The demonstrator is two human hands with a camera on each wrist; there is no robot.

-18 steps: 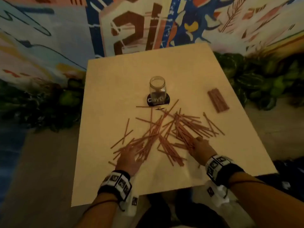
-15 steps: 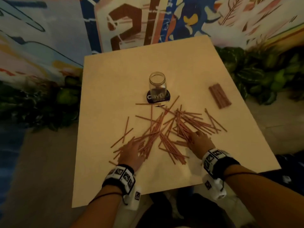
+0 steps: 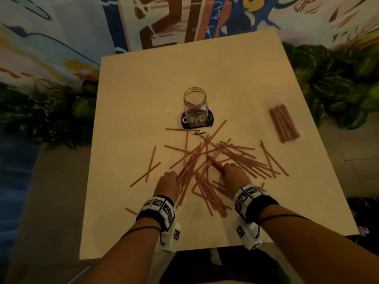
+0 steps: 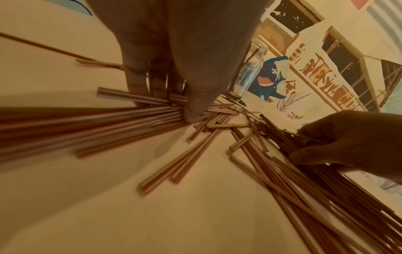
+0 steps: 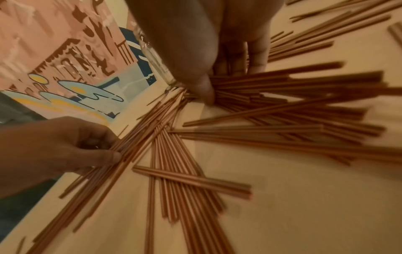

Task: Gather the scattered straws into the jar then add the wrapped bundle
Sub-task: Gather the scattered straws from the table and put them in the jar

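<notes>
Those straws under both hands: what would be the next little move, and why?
Probably draw both hands inward to bunch the straws into one handful. The left hand and right hand each pinch a few where they lie fanned on the table, and the jar looks empty, so nothing is ready to lift yet.

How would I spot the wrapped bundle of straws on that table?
Start at the glass jar on the beige table. To its right, alone near the table's right edge, lies the wrapped bundle: straws packed side by side, unlike the loose straws by the hands.
</notes>
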